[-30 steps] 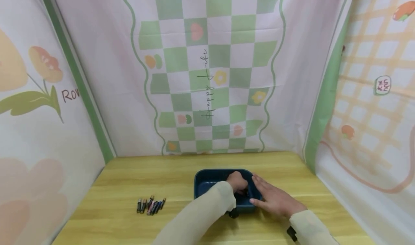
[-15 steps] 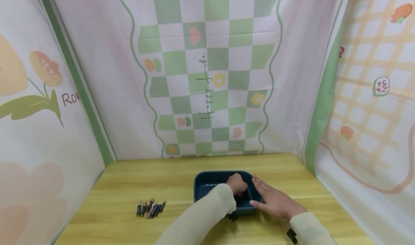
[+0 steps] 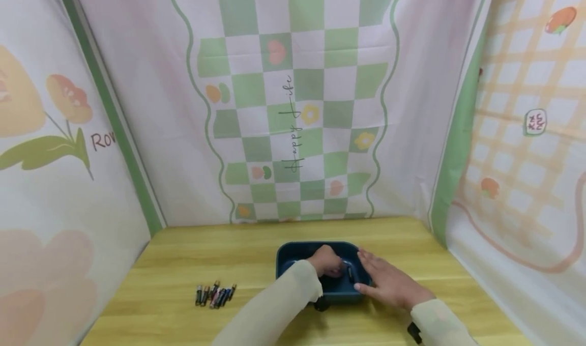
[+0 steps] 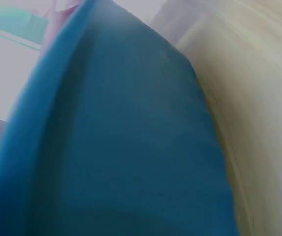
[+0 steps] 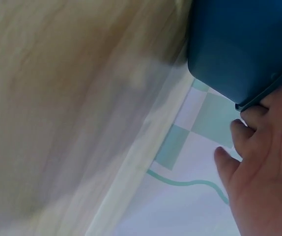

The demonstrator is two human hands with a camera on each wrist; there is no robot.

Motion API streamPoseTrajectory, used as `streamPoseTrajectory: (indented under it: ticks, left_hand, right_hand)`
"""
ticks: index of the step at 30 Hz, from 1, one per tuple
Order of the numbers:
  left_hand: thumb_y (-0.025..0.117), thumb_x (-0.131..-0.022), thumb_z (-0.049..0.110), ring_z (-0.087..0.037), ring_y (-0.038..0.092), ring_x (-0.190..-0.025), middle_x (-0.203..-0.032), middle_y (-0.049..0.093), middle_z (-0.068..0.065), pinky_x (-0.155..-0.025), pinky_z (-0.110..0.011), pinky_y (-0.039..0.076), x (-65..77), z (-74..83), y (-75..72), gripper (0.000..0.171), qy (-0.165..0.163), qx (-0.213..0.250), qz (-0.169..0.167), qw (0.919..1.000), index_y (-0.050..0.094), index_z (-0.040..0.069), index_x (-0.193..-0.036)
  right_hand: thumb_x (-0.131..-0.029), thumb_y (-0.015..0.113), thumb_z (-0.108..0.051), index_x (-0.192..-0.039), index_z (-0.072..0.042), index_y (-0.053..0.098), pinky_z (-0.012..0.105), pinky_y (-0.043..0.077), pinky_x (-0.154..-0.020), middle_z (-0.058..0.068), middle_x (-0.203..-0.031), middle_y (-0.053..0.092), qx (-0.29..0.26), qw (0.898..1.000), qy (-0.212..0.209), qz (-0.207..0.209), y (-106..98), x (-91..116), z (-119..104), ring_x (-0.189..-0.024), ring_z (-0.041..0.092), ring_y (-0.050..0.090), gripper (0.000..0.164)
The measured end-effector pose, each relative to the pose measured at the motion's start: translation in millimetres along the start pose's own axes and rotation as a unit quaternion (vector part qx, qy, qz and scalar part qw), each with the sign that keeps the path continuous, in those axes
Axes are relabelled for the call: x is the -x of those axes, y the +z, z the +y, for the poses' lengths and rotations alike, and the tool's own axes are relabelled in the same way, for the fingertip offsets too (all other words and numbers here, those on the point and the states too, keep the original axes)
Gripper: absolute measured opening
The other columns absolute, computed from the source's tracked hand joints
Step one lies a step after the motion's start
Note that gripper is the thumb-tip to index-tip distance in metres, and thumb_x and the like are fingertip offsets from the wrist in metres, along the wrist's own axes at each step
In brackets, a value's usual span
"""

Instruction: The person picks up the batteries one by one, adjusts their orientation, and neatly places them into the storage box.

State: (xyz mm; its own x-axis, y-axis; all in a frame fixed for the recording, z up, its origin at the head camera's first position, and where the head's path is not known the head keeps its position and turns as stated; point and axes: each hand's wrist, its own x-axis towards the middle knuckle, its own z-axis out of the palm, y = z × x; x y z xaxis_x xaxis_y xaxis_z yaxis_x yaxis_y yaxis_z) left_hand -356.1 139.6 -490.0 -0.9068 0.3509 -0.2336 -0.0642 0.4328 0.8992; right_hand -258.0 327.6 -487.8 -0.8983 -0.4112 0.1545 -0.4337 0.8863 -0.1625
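My left hand [image 3: 326,262] reaches down inside a dark blue rectangular bin [image 3: 316,298], its fingers bent. The fingertips are hidden, and I cannot tell whether they hold anything. Beside that hand, a dark battery [image 3: 350,275] lies on the bin's floor toward the right. My right hand [image 3: 389,284] rests with fairly straight fingers along the bin's right rim, thumb at the near corner. In the right wrist view, that hand [image 5: 271,157] touches the rim from outside. The left wrist view is filled mostly by the bin's outer wall [image 4: 136,128].
Several batteries [image 3: 215,295] lie in a loose group on the wood-grain table [image 3: 220,249], left of the bin. A checkered curtain [image 3: 293,107] hangs behind the table. Printed cloths stand at both sides.
My left hand has shifted left inside the bin, which brings the battery by the right wall into view. My right hand stays on the rim.
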Motion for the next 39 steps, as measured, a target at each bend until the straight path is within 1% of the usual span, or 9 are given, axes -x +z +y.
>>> streamPoseTrajectory:
  ticks: [5, 9, 15, 22, 24, 26, 29, 34, 39]
  left_hand:
    - [0.071, -0.081, -0.004, -0.023, 0.066, -0.066, -0.076, 0.066, -0.012, -0.058, -0.032, 0.059, 11.1, -1.1, -17.8, 0.004, 0.005, 0.025, -0.011, 0.9996, 0.067, -0.004, -0.083]
    - [0.071, -0.084, -0.002, -0.025, 0.067, -0.070, -0.080, 0.068, -0.014, -0.059, -0.032, 0.059, 17.4, -2.8, -33.5, 0.004, 0.017, 0.033, -0.015, 0.9992, 0.068, -0.004, -0.086]
    - [0.066, -0.089, 0.000, -0.029, 0.068, -0.078, -0.090, 0.068, -0.020, -0.064, -0.035, 0.060, 26.9, -3.5, -60.1, 0.008, 0.037, 0.078, -0.028, 0.9959, 0.069, -0.004, -0.094]
    - [0.064, -0.091, 0.001, -0.026, 0.068, -0.078, -0.095, 0.068, -0.022, -0.066, -0.034, 0.060, 39.4, -6.7, -85.2, 0.011, 0.050, 0.074, -0.025, 0.9957, 0.068, -0.006, -0.099]
    - [0.064, -0.091, 0.001, -0.026, 0.068, -0.079, -0.096, 0.068, -0.021, -0.065, -0.034, 0.060, 42.1, -9.6, -90.7, 0.011, 0.050, 0.077, -0.026, 0.9954, 0.068, -0.005, -0.099]
    - [0.064, -0.092, 0.002, -0.024, 0.068, -0.078, -0.097, 0.068, -0.020, -0.065, -0.034, 0.060, 43.4, -12.6, -95.5, 0.011, 0.047, 0.082, -0.027, 0.9951, 0.069, -0.004, -0.099]
    - [0.065, -0.092, 0.004, -0.023, 0.068, -0.079, -0.098, 0.069, -0.018, -0.065, -0.034, 0.060, 45.4, -15.6, -101.0, 0.011, 0.050, 0.085, -0.029, 0.9946, 0.069, -0.002, -0.100]
    - [0.065, -0.093, 0.006, -0.020, 0.068, -0.078, -0.098, 0.068, -0.016, -0.066, -0.034, 0.060, 52.3, -21.8, -108.3, 0.011, 0.056, 0.084, -0.030, 0.9945, 0.068, 0.000, -0.101]
    - [0.065, -0.093, 0.004, -0.022, 0.067, -0.076, -0.096, 0.067, -0.018, -0.066, -0.034, 0.060, 66.6, -34.6, -119.0, 0.011, 0.056, 0.098, -0.011, 0.9936, 0.065, -0.003, -0.102]
  right_hand:
    - [-0.097, 0.044, -0.060, -0.147, 0.004, 0.034, 0.052, 0.029, -0.111, 0.018, -0.154, 0.030, 0.024, 0.999, -0.024, 0.035, 3, -2, 1, -0.139, 0.034, 0.031, 0.082]
    - [-0.097, 0.044, -0.060, -0.146, 0.004, 0.036, 0.053, 0.031, -0.109, 0.018, -0.153, 0.032, 0.033, 0.998, -0.031, 0.046, 3, -4, 1, -0.138, 0.034, 0.032, 0.082]
    - [-0.096, 0.046, -0.060, -0.148, 0.003, 0.034, 0.052, 0.030, -0.111, 0.017, -0.154, 0.031, 0.018, 0.999, -0.023, 0.035, 3, -5, 1, -0.139, 0.034, 0.031, 0.083]
    - [-0.096, 0.048, -0.058, -0.147, 0.003, 0.034, 0.052, 0.029, -0.110, 0.017, -0.154, 0.031, 0.012, 0.999, -0.024, 0.045, 6, -3, -1, -0.138, 0.035, 0.032, 0.081]
    - [-0.096, 0.049, -0.057, -0.147, 0.003, 0.034, 0.041, 0.023, -0.114, 0.016, -0.154, 0.031, 0.007, 0.999, -0.024, 0.048, 5, -3, -1, -0.139, 0.034, 0.032, 0.080]
    - [-0.096, 0.050, -0.057, -0.147, 0.003, 0.035, 0.027, 0.012, -0.116, 0.016, -0.154, 0.032, 0.005, 0.998, -0.026, 0.053, 5, -2, -1, -0.138, 0.034, 0.032, 0.080]
    - [-0.096, 0.051, -0.056, -0.147, 0.003, 0.035, 0.006, -0.006, -0.106, 0.016, -0.154, 0.032, 0.000, 0.998, -0.022, 0.056, 3, 0, 0, -0.138, 0.035, 0.033, 0.080]
    - [-0.096, 0.054, -0.053, -0.145, 0.005, 0.038, 0.002, -0.009, -0.102, 0.019, -0.151, 0.035, 0.006, 0.997, -0.031, 0.067, 0, 4, 1, -0.135, 0.038, 0.036, 0.078]
    - [-0.096, 0.053, -0.054, -0.145, 0.005, 0.038, 0.002, -0.009, -0.102, 0.020, -0.151, 0.035, 0.005, 0.997, -0.037, 0.063, 4, 1, -1, -0.135, 0.038, 0.036, 0.078]
